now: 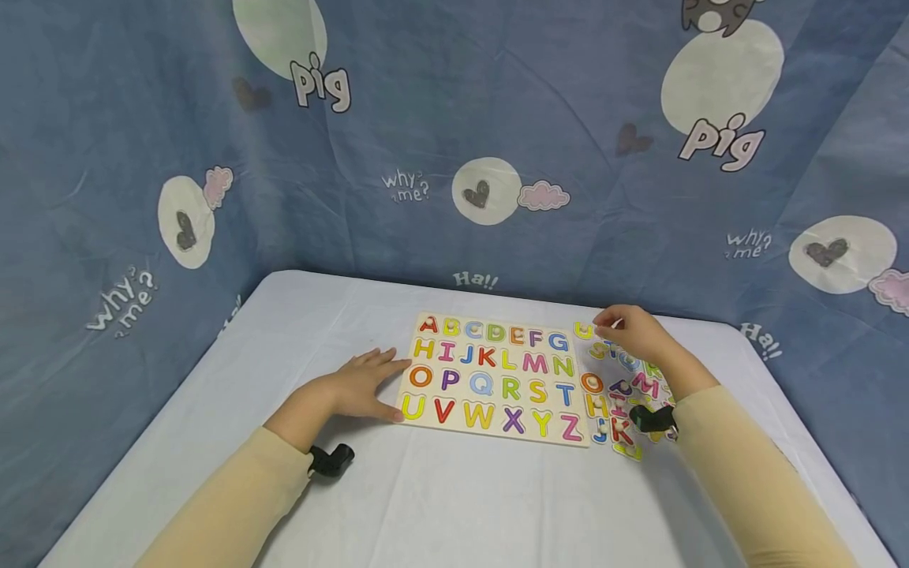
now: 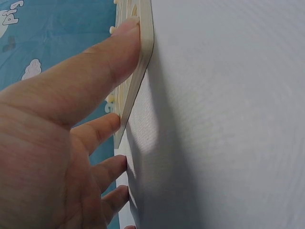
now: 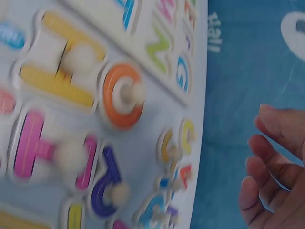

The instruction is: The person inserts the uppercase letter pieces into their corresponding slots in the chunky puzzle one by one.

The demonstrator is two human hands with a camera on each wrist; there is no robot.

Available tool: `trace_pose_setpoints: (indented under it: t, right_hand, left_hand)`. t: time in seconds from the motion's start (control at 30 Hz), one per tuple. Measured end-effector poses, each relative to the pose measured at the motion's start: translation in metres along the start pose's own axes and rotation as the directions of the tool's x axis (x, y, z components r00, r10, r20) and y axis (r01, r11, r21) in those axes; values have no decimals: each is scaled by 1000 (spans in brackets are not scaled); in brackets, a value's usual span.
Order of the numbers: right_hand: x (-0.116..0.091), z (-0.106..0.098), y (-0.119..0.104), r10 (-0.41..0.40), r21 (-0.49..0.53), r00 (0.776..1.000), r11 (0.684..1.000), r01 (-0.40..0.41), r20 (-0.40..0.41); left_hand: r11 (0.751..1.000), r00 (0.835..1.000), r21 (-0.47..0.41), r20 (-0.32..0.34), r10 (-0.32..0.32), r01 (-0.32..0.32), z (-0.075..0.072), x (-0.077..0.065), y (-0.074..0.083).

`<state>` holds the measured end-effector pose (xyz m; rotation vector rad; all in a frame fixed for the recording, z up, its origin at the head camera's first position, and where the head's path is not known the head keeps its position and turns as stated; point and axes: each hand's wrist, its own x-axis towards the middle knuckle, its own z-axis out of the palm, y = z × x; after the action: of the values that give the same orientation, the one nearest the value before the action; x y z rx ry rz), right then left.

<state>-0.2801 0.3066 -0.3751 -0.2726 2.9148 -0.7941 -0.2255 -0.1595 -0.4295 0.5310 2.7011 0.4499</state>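
Observation:
A wooden alphabet board (image 1: 493,380) lies flat on the table, with knobs showing on some top-row letters, A to E. My left hand (image 1: 362,386) rests at its left side; in the left wrist view the thumb (image 2: 107,59) touches the board's edge (image 2: 143,62), fingers spread. Above the loose letter pieces right of the board is my right hand (image 1: 635,335), near a yellow U piece (image 1: 584,330). The right wrist view shows its fingers (image 3: 267,152) loosely bent with nothing between them, off the table.
Knobbed letter pieces lie crowded right of the board, among them an orange O (image 3: 112,102), a yellow H (image 3: 38,86), a purple P (image 3: 98,202) and a red K (image 1: 622,431). White cloth (image 1: 454,505) covers the table. A blue printed curtain (image 1: 398,237) hangs behind.

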Motion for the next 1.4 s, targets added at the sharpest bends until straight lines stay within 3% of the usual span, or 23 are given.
trace_pose_setpoints:
  t: [0.73,1.23,1.4]
  right_hand:
    - [-4,-5,64,138,64,990,989,-136,-30]
    - [9,7,83,221,74,975,972,-221,17]
    - [12,8,85,227,47,974,973,-226,-2]
  left_hand:
    - [1000,1000,-10,8,-1,1,-3,-3,2]
    - [1000,1000,-16,13,-10,10,-4,-5,4]
    - [1000,1000,-22,10,-6,6,-5,-6,5]
